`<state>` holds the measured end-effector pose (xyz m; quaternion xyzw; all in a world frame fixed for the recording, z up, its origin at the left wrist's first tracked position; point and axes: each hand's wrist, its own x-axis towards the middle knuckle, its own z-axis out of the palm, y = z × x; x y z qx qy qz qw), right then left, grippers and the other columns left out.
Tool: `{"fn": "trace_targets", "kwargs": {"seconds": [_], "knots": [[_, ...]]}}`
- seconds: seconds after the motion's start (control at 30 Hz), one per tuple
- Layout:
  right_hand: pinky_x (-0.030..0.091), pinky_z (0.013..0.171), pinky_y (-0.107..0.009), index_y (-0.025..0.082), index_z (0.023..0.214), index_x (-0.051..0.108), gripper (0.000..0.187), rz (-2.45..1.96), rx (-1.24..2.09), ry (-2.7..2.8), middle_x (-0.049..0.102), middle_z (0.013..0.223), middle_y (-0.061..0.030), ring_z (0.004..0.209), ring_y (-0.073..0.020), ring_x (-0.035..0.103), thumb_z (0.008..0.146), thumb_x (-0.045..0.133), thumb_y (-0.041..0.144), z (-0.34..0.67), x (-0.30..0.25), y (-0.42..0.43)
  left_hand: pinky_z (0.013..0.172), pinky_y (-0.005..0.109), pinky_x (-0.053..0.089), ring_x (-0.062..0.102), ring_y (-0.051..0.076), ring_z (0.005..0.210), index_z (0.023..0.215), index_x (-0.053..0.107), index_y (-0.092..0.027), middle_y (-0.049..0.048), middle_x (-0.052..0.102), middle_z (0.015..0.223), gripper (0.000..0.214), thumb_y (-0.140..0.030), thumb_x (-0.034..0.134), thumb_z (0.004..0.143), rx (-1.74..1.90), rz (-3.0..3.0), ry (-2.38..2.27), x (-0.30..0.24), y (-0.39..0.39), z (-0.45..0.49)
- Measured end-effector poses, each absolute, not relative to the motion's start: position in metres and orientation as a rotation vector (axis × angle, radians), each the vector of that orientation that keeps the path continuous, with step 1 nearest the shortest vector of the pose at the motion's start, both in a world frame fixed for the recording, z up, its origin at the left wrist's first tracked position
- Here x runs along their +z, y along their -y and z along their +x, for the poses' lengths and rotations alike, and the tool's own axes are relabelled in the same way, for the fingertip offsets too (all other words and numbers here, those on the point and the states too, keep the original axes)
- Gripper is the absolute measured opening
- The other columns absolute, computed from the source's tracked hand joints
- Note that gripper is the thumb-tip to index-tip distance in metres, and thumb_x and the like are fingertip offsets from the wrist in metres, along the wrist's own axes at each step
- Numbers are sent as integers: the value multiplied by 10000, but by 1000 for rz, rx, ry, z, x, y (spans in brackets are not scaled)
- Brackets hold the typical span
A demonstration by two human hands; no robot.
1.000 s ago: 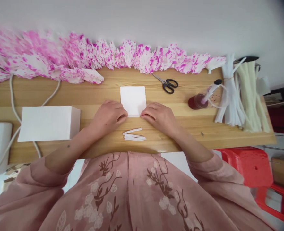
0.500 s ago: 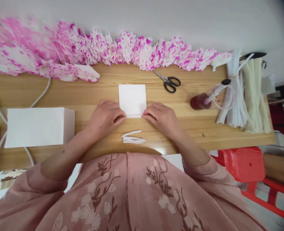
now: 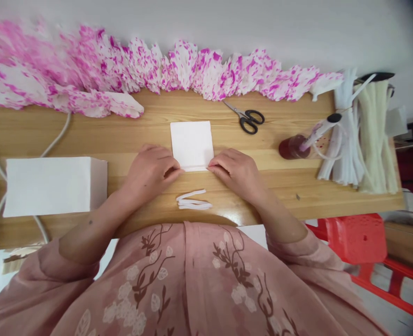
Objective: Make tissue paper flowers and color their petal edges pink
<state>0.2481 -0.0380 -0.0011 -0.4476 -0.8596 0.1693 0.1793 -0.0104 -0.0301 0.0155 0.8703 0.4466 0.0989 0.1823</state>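
A square white sheet of paper [image 3: 191, 142] lies flat on the wooden table in front of me. Its near edge has a narrow folded strip. My left hand [image 3: 153, 169] pinches the near left corner between thumb and fingers. At the near right corner, my right hand [image 3: 234, 170] does the same. Just below the sheet, closer to my body, lie several thin folded white paper strips [image 3: 194, 200], touched by neither hand.
Black-handled scissors [image 3: 248, 120] lie beyond my right hand. A bottle of dark red liquid [image 3: 293, 147] stands at right beside bundled white strips [image 3: 344, 140]. A stack of white paper [image 3: 48, 186] sits left. Pink-and-white crumpled paper [image 3: 192, 70] lines the wall. A red stool [image 3: 356, 240] stands lower right.
Both hands stay at the near corners, with hardly any movement. The far edge of the sheet sits slightly tilted now, and the camera view has shifted a little.
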Motion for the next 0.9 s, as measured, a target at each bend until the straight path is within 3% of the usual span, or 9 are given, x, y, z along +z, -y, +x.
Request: {"fn": "trace_targets", "kwargs": {"seconds": [0.43,0.9], "knots": [[423,758,-313,205,894,677,223,-1262,492,2433,699,861,-49,825,-191,594,1009,508,293,249,0,37,781,358,384,600,201,786,751,662,-193,35,704,787,317,-353,522,986,273,2456,-1257,15,28,-15],[427,735,-315,204,879,666,174,-1254,536,2405,706,844,-43,794,-189,600,986,547,272,248,1,36,753,349,369,579,200,731,673,586,-188,31,641,705,271,-264,545,930,191,2548,-1312,16,29,-9]]}}
